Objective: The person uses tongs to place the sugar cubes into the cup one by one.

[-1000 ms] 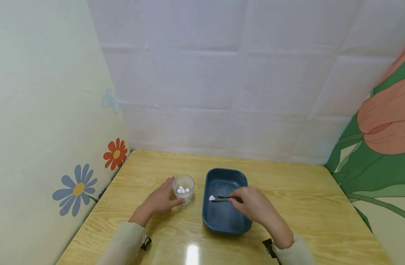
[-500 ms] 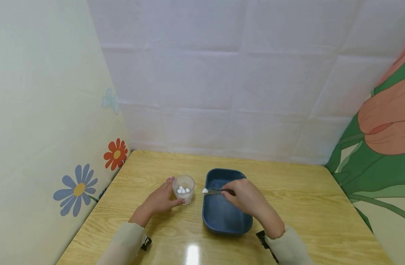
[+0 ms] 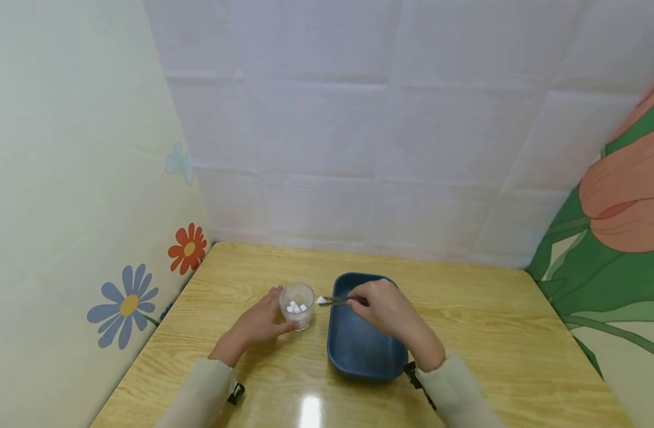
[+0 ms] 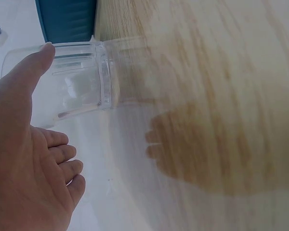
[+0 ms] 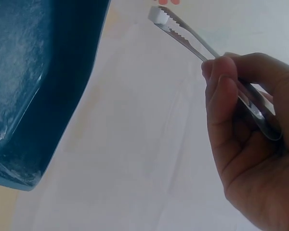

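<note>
My left hand (image 3: 258,320) holds a clear glass (image 3: 297,288) standing upright on the table, the thumb across its near side and the fingers along its left. Several small white cubes (image 3: 293,307) lie inside. In the left wrist view the thumb (image 4: 38,60) rests against the glass (image 4: 77,86), the other fingers loosely bent beside it. My right hand (image 3: 382,306) pinches small metal tongs (image 5: 190,41) with serrated tips, which grip one white cube (image 5: 158,16). In the head view this cube is just right of the glass rim, while the right hand is above the dark blue tray.
The deep rectangular blue tray (image 3: 361,353) stands right of the glass on the wooden table (image 3: 498,333). A white sheet (image 3: 327,208) hangs behind the table, and walls with printed flowers rise at the left and right.
My right hand has moved left and away from me, carrying the tongs and cube from over the tray to beside the glass. The left hand and glass have stayed put.
</note>
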The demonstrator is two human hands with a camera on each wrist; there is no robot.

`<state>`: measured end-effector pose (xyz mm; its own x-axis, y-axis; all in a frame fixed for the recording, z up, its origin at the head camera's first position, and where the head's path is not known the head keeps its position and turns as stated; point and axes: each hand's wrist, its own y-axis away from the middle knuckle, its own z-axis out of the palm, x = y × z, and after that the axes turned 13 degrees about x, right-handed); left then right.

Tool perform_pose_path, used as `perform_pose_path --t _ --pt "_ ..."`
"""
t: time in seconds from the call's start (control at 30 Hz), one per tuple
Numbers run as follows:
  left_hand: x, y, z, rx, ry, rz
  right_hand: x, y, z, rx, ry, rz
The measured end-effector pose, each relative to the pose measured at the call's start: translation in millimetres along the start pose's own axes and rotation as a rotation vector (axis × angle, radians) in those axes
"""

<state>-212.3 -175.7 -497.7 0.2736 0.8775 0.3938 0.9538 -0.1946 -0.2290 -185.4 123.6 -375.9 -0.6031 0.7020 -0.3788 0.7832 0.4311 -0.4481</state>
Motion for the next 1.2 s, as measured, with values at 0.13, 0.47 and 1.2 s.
perform_pose_path --t 0.13,0.47,1.2 --pt "-0.2 0.5 0.9 -0.004 0.001 -0.005 -0.4 -5.2 4.4 0.005 -0.004 -0.005" --pt "2.5 2.5 -0.3 -0.018 0.002 -0.018 -5.0 -14.6 17.7 -0.028 -0.046 0.002" --pt "5.4 1.1 -4.8 -0.013 0.022 -0.014 -4.5 -34.4 59.5 -0.011 -0.062 -0.017"
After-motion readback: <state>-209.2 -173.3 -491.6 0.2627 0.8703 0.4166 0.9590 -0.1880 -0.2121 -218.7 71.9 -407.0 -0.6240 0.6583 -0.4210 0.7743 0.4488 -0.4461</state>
